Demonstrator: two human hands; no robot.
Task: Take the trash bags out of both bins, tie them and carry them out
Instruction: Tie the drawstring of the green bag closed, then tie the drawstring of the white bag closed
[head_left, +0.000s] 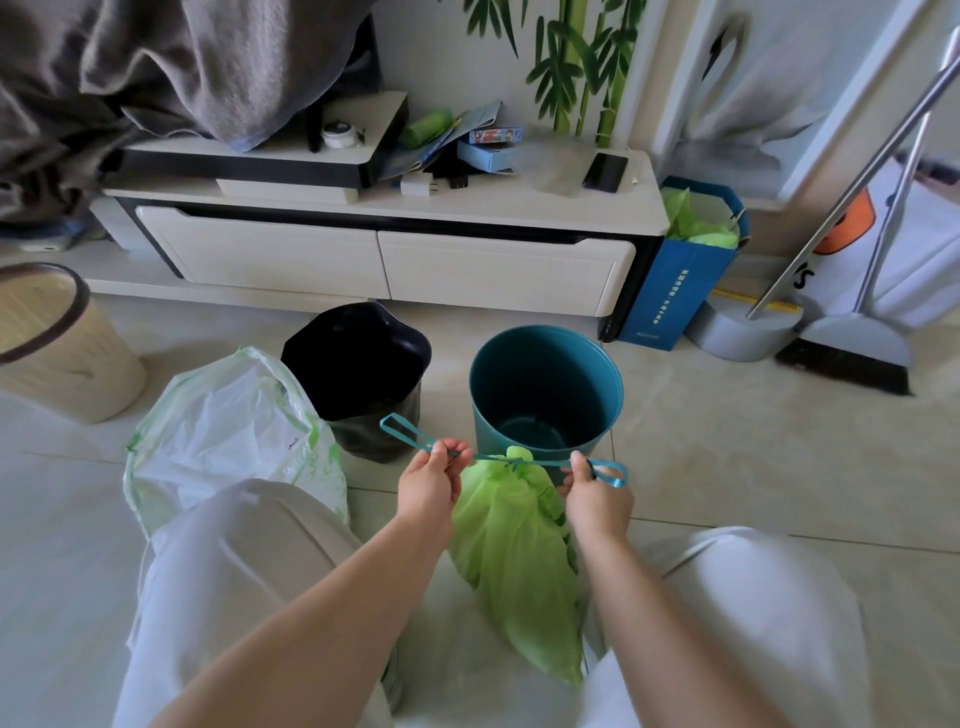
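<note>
A green trash bag (514, 561) hangs between my knees, its neck gathered under a knot in a teal drawstring (498, 458). My left hand (428, 480) pinches the left strand, whose loop sticks up to the left. My right hand (597, 493) grips the right strand, its loop poking out past my fingers. Just behind the bag stands a teal bin (545, 387) with no liner. A black bag (358, 374) stands open to its left. A white bag with green trim (228, 436) lies open by my left knee.
A beige bin (57, 343) stands at the far left. A low white TV cabinet (384, 249) runs across the back. A blue paper bag (680, 270) with green bags in it, a dustpan (737, 332) and a broom (852, 358) stand at the right.
</note>
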